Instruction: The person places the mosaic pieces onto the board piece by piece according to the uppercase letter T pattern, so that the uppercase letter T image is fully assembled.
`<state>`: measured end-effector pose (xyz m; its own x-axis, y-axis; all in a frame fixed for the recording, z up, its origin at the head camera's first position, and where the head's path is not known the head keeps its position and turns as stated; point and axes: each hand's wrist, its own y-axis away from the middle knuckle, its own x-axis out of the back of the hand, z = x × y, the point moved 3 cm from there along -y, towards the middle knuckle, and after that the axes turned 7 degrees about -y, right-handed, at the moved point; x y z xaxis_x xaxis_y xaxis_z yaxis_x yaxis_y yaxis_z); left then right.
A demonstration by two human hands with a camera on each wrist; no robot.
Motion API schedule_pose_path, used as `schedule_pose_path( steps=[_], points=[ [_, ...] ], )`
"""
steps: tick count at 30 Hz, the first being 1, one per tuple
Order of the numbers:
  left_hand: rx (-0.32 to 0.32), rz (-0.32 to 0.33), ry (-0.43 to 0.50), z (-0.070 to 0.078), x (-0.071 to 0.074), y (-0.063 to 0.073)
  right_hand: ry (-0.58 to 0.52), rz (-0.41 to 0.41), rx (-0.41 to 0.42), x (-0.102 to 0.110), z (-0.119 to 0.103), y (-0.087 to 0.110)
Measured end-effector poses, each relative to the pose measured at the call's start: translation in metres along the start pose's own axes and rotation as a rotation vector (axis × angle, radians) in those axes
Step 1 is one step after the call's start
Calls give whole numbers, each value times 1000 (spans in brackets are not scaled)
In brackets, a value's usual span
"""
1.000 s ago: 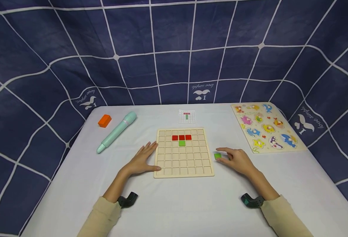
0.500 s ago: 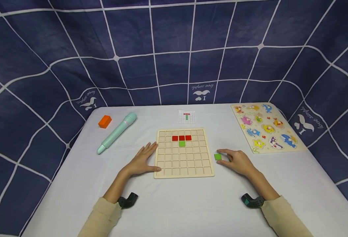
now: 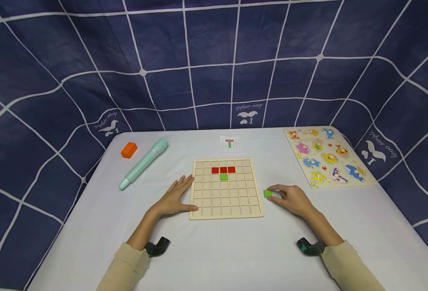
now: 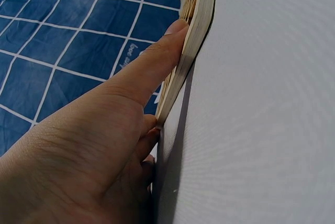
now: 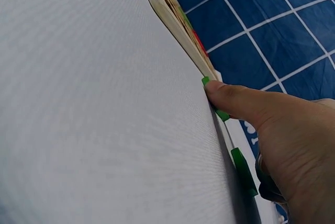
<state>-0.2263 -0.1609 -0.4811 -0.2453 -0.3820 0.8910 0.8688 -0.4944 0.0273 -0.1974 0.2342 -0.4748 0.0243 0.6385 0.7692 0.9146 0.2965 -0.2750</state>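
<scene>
The wooden grid board [image 3: 206, 192] lies flat in the middle of the table, with three red tiles [image 3: 223, 170] in a row and a green tile [image 3: 223, 177] below the middle one. My left hand [image 3: 174, 198] rests at its left side, fingers spread along the edge and thumb on the near left corner. To the right of the board, my right hand [image 3: 292, 198] pinches a loose green square tile [image 3: 268, 194] between thumb and index finger. A second green piece [image 5: 244, 172] lies under the palm, mostly hidden in the head view.
A small pattern card [image 3: 229, 144] lies behind the board. At the left are an orange block [image 3: 129, 150] and a mint-green microphone-shaped stick [image 3: 143, 163]. An animal peg puzzle [image 3: 327, 159] lies at the right. A dark grid cloth [image 3: 214, 44] hangs behind the table.
The right thumb and index finger have closed in on the loose green tile, which has shifted very slightly. The left hand and the board have stayed put.
</scene>
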Motion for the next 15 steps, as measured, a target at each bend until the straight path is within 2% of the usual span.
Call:
schedule_pose_path(
  steps=[11,15],
  points=[
    [-6,4,-1,1,-1,-1,15,63,65,5,-11,-4],
    [-9,9,-4,1,0,-1,8,57,89,3,-19,-9]
  ],
)
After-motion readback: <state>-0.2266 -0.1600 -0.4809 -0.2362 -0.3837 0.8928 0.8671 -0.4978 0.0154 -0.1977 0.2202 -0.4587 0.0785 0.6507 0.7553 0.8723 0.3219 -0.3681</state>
